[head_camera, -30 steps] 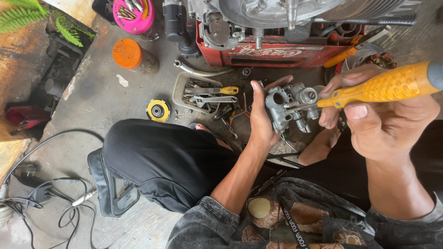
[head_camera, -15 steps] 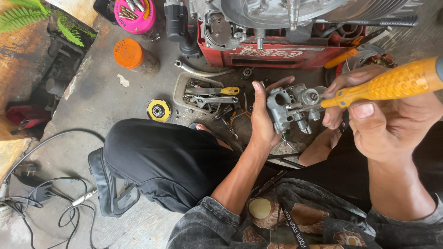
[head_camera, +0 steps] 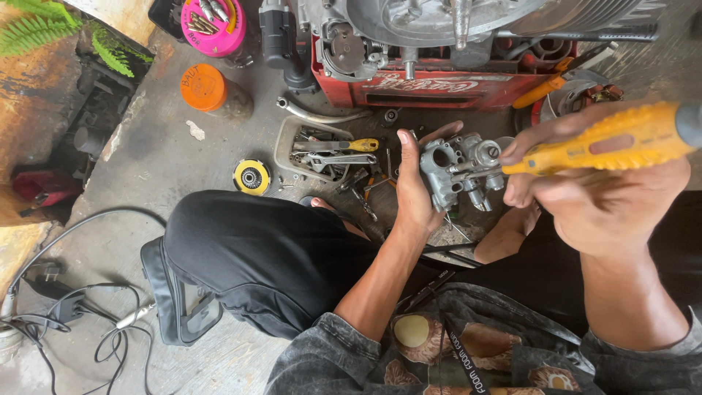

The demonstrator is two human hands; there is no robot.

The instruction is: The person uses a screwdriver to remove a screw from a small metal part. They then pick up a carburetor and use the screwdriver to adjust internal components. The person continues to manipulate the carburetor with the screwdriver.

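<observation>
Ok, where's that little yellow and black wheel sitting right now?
In the head view, the yellow and black wheel lies flat on the concrete floor, left of the grey tool tray, below the orange lid and just above the person's black-clad knee.

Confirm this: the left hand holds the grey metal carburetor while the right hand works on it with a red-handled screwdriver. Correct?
Not quite. The head view shows the screwdriver in the right hand has a yellow handle, not red. The left hand does hold the grey metal carburetor.
</observation>
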